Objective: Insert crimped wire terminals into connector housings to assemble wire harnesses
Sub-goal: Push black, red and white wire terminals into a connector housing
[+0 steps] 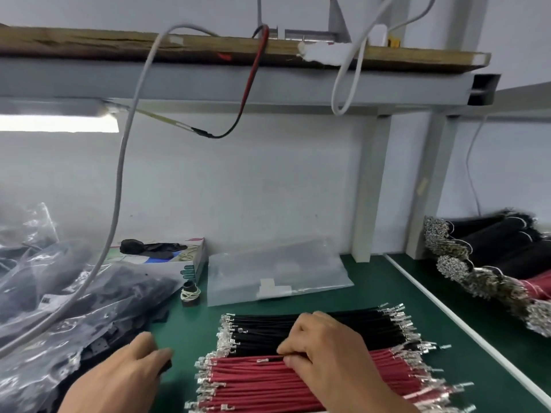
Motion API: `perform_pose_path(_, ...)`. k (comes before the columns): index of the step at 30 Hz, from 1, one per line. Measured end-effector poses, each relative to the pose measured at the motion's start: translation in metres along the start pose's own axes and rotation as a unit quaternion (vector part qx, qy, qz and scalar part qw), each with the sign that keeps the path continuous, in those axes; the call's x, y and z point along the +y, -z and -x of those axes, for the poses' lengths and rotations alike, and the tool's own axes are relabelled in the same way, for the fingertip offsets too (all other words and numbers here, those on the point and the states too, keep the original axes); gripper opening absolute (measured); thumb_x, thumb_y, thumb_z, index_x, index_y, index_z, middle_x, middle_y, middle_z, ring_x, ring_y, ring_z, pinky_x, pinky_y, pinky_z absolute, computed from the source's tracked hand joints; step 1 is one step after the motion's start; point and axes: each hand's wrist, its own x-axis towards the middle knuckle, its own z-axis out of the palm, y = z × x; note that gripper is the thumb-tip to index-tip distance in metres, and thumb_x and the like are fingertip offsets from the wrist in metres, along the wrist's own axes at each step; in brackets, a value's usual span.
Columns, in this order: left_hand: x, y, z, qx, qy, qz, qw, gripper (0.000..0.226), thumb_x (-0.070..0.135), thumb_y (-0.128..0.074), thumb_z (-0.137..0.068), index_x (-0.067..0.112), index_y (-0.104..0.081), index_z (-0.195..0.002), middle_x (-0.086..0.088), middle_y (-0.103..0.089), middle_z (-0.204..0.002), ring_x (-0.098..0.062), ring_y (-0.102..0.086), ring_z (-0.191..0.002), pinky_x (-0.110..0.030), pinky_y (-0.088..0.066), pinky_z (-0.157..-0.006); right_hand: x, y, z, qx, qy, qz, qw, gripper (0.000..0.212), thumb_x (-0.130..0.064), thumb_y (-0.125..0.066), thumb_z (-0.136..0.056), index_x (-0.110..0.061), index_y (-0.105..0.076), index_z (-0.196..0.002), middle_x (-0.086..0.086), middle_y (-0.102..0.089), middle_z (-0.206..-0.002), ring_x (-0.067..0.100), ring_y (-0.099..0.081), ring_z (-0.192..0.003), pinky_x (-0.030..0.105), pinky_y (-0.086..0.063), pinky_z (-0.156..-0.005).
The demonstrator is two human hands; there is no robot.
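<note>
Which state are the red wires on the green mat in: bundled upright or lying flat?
Lying flat. The red wires lie side by side on the green mat, metal ends pointing left and right.

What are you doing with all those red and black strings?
They are wires with small metal ends. A person's right hand is pinching one wire from the red wires laid on the green mat, next to the black wires. The left hand seems to hold a small black part, too blurred to name, beside clear bags of black parts. No wire has gone into it yet.
</note>
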Motion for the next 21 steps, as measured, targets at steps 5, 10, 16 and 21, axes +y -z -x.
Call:
perform_pose_path(5, 0.013, 0.005, 0.002, 0.171, 0.044, 0.06, 0.983, 0.033, 0.038, -0.051, -0.081, 0.024, -0.079, -0.074, 0.004, -0.064, -0.081, -0.009, -0.053, -0.056, -0.024, -0.045, -0.038, 0.013, -0.023, -0.009, 0.004, -0.04, 0.026, 0.999, 0.027, -0.048, -0.052, -0.098, -0.045, -0.063, -0.123, -0.019, -0.057, -0.107, -0.003, -0.045, -0.102, 0.02, -0.041, -0.087)
perform_pose_path(10, 0.043, 0.013, -0.011, 0.182, 0.066, 0.188, 0.963, 0.024, 0.045, -0.055, -0.081, 0.039, -0.077, -0.087, 0.023, -0.07, -0.086, 0.005, -0.063, -0.062, -0.021, -0.052, -0.051, 0.019, -0.028, -0.011, 0.016, -0.003, 0.04, 0.999, 0.019, -0.043, -0.055, -0.099, -0.037, -0.07, -0.11, -0.017, -0.056, -0.101, 0.001, -0.046, -0.098, 0.024, -0.04, -0.088)
perform_pose_path(16, 0.074, 0.007, -0.031, 0.175, 0.067, 0.281, 0.941, 0.024, 0.041, -0.063, -0.082, 0.035, -0.079, -0.098, 0.017, -0.069, -0.092, -0.001, -0.067, -0.063, -0.025, -0.056, -0.051, 0.018, -0.02, -0.011, 0.007, 0.011, 0.095, 0.995, 0.009, -0.046, -0.076, -0.079, -0.038, -0.071, -0.077, -0.021, -0.06, -0.081, 0.0, -0.055, -0.078, 0.019, -0.048, -0.068)
perform_pose_path(21, 0.079, -0.007, -0.011, 0.187, 0.079, 0.254, 0.946, 0.02, 0.044, -0.062, -0.079, 0.038, -0.076, -0.091, 0.024, -0.063, -0.086, 0.001, -0.059, -0.057, -0.017, -0.051, -0.051, 0.013, -0.025, -0.011, -0.002, 0.036, 0.165, 0.986, 0.023, -0.027, -0.088, -0.068, -0.035, -0.066, -0.07, -0.019, -0.057, -0.071, 0.004, -0.053, -0.067, 0.022, -0.049, -0.058)
